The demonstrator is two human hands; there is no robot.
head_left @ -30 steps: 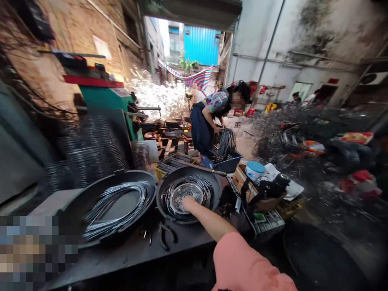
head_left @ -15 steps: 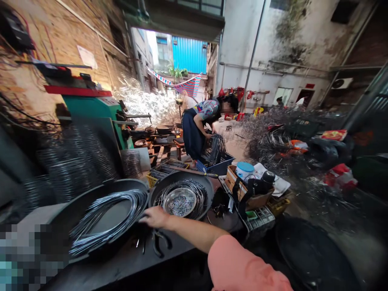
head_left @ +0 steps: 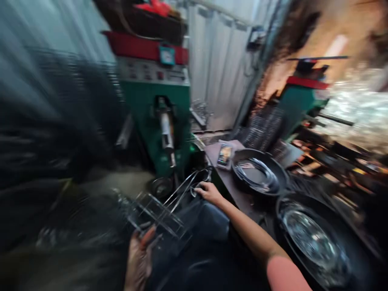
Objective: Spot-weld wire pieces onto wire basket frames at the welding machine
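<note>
Wire rack (head_left: 165, 212) slants across lower centre of the frame, blurred. Right hand (head_left: 209, 192), mid-frame: fingers bent at the rack's looped end; from here I can't tell if they grip. Left hand (head_left: 140, 254), bottom centre: partly open beside the wires, hold unclear. Green machine (head_left: 136, 107), upper centre: panel markings too smeared to read. Phone (head_left: 224, 154), right of centre, screen lit, text illegible.

Open air over the wire frame (head_left: 165, 211)! Beyond it, the green machine (head_left: 141, 105) and its rod (head_left: 166, 130) block passage; right of it crowd the right forearm (head_left: 247, 228) and two pans (head_left: 278, 186).
</note>
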